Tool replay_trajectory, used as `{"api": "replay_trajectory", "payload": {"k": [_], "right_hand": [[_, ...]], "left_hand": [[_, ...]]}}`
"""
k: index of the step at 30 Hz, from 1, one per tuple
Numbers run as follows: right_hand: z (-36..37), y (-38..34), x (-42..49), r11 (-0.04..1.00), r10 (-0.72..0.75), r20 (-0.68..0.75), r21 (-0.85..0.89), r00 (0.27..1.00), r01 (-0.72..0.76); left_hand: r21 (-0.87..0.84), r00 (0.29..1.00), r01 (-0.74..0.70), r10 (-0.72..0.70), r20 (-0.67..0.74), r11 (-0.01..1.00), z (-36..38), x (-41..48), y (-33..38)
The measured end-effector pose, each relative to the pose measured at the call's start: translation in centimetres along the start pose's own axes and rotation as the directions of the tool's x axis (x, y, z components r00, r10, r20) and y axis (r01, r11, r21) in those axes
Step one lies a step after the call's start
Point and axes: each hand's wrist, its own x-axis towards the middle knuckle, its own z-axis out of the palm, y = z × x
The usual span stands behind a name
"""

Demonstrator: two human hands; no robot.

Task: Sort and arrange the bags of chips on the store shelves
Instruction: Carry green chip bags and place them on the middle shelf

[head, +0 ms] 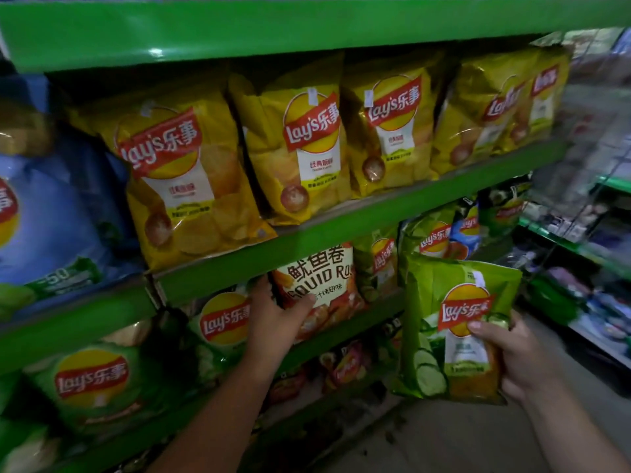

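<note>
My left hand [278,314] grips the left edge of an orange and cream squid roll bag [319,288] that stands on the middle green shelf [273,249]. My right hand [508,353] holds a green cucumber Lay's bag [454,322] upright in front of the shelves, thumb on its front. Several yellow Lay's bags [307,145] line the shelf above. More green Lay's bags [92,380] sit at the lower left and behind the held bag [432,233].
Blue Lay's bags [51,216] fill the far left. Red and orange bags [345,363] lie on the lowest shelf. A second green shelving unit [580,240] with mixed goods stands to the right across a grey aisle floor [461,438].
</note>
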Motion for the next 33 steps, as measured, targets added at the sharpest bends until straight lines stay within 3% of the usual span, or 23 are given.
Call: {"api": "replay_trajectory", "payload": {"k": [7, 12, 17, 27, 33], "right_hand": [[-3.3, 0.5, 4.8, 0.995, 0.097, 0.077, -0.03, 0.992, -0.095], [-5.7, 0.1, 7.9, 0.987, 0.148, 0.127, -0.08, 0.981, -0.139], [-6.7, -0.2, 10.3, 0.973, 0.202, 0.181, -0.146, 0.963, -0.177], [-7.1, 0.8, 14.1, 0.946, 0.219, 0.217, -0.284, 0.951, -0.154], [-4.1, 1.9, 14.4, 0.946, 0.204, 0.351, -0.31, 0.914, -0.092]], "left_hand": [[0.018, 0.958, 0.282, -0.281, -0.067, 0.959, 4.3, 1.6, 0.2], [0.034, 0.933, 0.265, -0.247, -0.262, 0.964, 6.6, 1.9, -0.2], [0.019, 0.914, 0.223, -0.203, -0.351, 0.975, 7.6, 1.1, 0.8], [-0.112, 0.924, 0.224, -0.247, -0.293, 0.968, 5.9, -4.8, 2.5], [-0.083, 0.892, 0.328, -0.338, -0.302, 0.941, 3.9, -9.2, 1.9]]}}
